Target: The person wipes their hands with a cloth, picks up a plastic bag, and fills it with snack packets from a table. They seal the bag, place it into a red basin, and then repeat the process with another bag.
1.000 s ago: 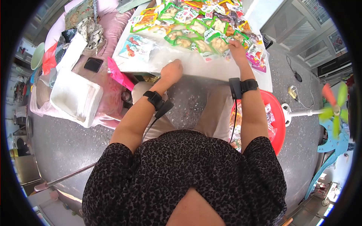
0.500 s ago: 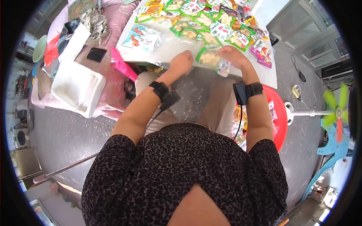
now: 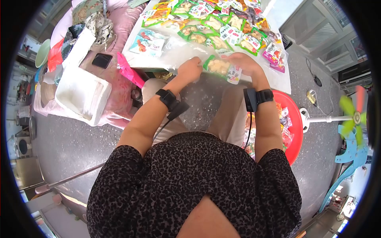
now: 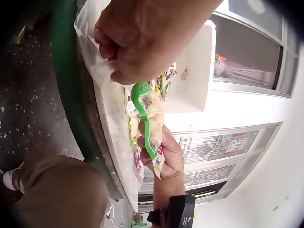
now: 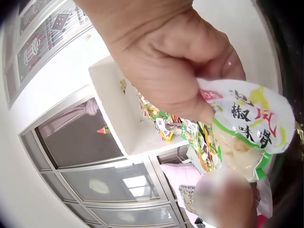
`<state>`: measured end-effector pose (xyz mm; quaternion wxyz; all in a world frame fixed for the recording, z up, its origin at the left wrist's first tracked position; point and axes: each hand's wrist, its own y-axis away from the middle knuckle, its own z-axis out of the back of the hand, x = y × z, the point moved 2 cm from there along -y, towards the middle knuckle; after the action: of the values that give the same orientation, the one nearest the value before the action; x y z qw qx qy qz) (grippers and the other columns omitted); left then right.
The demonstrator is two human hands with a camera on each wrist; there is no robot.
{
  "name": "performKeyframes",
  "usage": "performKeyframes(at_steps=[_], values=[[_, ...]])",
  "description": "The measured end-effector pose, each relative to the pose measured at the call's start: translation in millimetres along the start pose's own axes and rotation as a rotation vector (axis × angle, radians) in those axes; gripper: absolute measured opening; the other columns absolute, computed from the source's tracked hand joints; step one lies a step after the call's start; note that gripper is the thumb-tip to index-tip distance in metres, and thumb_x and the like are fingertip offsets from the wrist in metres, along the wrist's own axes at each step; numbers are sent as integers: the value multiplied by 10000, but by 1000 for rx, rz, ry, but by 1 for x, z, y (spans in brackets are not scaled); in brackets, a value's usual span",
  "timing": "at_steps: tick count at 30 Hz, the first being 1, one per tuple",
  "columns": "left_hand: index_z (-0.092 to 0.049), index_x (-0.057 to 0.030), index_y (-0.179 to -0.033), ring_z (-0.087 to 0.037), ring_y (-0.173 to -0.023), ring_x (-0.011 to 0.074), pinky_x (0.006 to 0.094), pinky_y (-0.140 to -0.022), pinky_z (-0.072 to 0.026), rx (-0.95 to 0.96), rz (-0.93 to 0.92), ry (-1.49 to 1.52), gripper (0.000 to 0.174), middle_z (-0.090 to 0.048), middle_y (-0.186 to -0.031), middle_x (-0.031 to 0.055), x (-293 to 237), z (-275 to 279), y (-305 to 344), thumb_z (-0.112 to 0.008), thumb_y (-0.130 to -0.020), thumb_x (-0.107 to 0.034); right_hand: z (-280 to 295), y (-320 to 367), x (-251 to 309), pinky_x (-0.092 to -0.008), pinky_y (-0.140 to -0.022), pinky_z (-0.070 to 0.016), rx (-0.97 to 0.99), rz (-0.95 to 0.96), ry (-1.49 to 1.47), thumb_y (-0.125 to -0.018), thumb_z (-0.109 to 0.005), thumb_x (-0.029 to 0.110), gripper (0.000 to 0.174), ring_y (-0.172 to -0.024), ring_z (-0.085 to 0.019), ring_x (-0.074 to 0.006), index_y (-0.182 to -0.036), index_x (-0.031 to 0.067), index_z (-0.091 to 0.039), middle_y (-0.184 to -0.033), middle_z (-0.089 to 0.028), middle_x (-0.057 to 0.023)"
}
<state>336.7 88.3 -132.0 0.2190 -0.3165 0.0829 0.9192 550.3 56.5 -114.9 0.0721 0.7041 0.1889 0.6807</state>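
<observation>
My right hand (image 3: 246, 64) grips one end of a green-edged snack packet (image 3: 216, 66) with pale pieces inside, at the table's front edge. In the right wrist view, thumb and fingers pinch the packet's white printed label (image 5: 254, 116). Just left of it, my left hand (image 3: 189, 70) has its fingers curled on the edge of a clear plastic bag (image 4: 88, 35), which spreads over the table edge. The packet's far end points toward the left hand and overlaps the bag area in the head view. The left fingertips are partly hidden.
Many snack packets (image 3: 214, 23) cover the back of the white table (image 3: 133, 59). A blue-and-white packet (image 3: 147, 41) lies at the left. Beside my right leg stands a red basin (image 3: 295, 131) of packets. A white foam box (image 3: 81, 95) rests on pink cloth at the left.
My right hand reached into the pile, then brought a green-edged packet back toward the left hand. The packet has since swung more level. The left hand moved slightly right.
</observation>
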Motion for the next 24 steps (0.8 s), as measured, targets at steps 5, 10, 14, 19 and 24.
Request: performKeyframes(at_steps=[5,10,14,19,24], values=[[-499,-23,-917,-528,-787,289,347,-668,-412,65,-56,170,285,-548,-841,157,7,-10,-4,-519,-672,-165,7,-4,-16,-260,-592,-448,37,-16,-9,-750,-522,95,139,-700,-532,-118,-872,29,-523,-795,-533,-24],[-505,-5,-910,-535,-751,282,331,-650,-415,130,4,446,277,-555,-813,145,10,-13,-2,-519,-664,-131,15,-8,-23,-257,-580,-439,-31,-66,114,-739,-526,121,138,-687,-522,-112,-867,71,-528,-796,-528,-13],[-505,2,-900,-538,-729,298,346,-638,-416,40,-1,340,256,-556,-776,172,2,-8,-2,-479,-689,-141,4,0,-11,-264,-569,-436,-18,-71,249,-739,-521,132,125,-683,-516,-113,-854,82,-528,-785,-527,-13],[-496,-2,-818,-521,-736,336,397,-628,-402,-84,-139,136,205,-544,-754,196,-14,-4,6,-427,-727,-172,-16,5,4,-280,-582,-443,-74,-116,374,-747,-519,142,115,-708,-526,-131,-842,76,-516,-780,-529,-24],[-496,-31,-837,-522,-757,332,384,-655,-405,-78,-152,19,217,-550,-790,183,-24,-6,9,-408,-758,-212,-16,-27,-25,-336,-655,-461,-106,-28,-178,-740,-534,103,142,-753,-542,-169,-855,32,-491,-795,-540,-68]])
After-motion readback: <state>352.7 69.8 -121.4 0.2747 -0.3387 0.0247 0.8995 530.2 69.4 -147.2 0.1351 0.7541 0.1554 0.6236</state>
